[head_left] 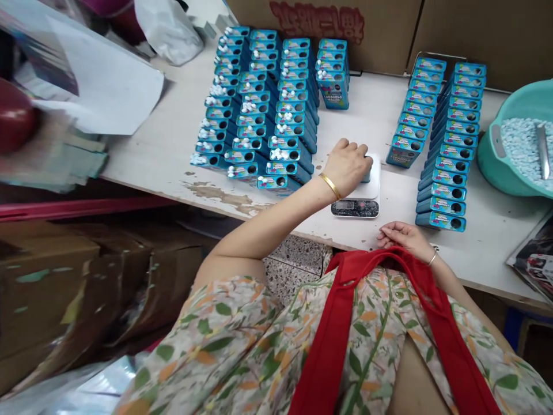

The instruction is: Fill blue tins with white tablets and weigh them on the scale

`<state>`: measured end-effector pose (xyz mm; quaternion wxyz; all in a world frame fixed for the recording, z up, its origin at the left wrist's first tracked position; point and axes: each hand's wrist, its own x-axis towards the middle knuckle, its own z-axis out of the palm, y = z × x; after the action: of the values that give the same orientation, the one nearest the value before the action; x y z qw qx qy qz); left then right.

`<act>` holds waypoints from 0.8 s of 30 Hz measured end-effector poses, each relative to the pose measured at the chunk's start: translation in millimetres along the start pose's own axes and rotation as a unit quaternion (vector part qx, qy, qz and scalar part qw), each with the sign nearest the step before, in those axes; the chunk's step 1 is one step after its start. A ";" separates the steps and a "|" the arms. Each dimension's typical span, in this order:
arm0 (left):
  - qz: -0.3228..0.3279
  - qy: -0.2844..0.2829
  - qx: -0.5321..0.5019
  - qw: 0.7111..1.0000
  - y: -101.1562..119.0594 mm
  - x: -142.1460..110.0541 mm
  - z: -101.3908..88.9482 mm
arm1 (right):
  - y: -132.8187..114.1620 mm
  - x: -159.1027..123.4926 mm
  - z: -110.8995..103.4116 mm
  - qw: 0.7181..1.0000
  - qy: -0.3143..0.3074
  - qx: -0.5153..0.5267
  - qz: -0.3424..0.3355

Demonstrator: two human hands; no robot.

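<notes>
My left hand (pixel 349 167), with a gold bangle at the wrist, is closed around the top of a small tin (pixel 367 174) over the white plate of a kitchen scale (pixel 372 187). Most of that tin is hidden by the hand; whether it rests on the plate I cannot tell. The scale's display (pixel 347 205) seems to read 0.0. Low at the table's front edge, my right hand (pixel 401 237) has its fingers loosely bent and apart, holding nothing visible. Left of the scale stand rows of blue tins (pixel 283 154), many with white pellets on their tops.
Two more rows of blue tins (pixel 441 206) with dark round holes stand on the right. Beside them is a teal basin (pixel 496 167) of pale pellets with a metal scoop (pixel 543 151). Cardboard boxes (pixel 384 29) line the back. Paper sheets (pixel 116 86) lie at left.
</notes>
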<state>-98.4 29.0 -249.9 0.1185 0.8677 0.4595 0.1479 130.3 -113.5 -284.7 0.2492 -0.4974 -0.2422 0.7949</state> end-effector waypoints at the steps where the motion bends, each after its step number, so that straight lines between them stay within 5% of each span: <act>1: 0.001 0.010 0.000 1.000 0.1 -1.3 -3.6 | -0.6 -2.4 -0.8 1.000 0.004 -0.013 -0.002; 8: -0.089 0.168 -0.113 0.975 -27.7 -65.9 -35.6 | -1.5 -11.3 -6.5 0.991 0.042 -0.121 -0.034; 15: -0.205 0.210 -0.208 0.933 -41.1 -139.6 32.6 | -23.7 -2.9 10.1 0.958 0.063 -0.242 -0.144; 19: -0.225 0.222 -0.221 0.923 -38.2 -146.6 53.4 | -52.0 8.0 20.4 0.915 0.084 -0.310 -0.243; 24: -0.203 0.253 -0.202 0.924 -33.6 -132.4 42.0 | -97.7 31.2 37.6 0.813 0.102 -0.432 -0.377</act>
<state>-179.3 -65.7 -319.9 0.1985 0.6473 0.6009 0.4249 99.3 -24.6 -229.3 0.3122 -0.5017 -0.7025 0.3966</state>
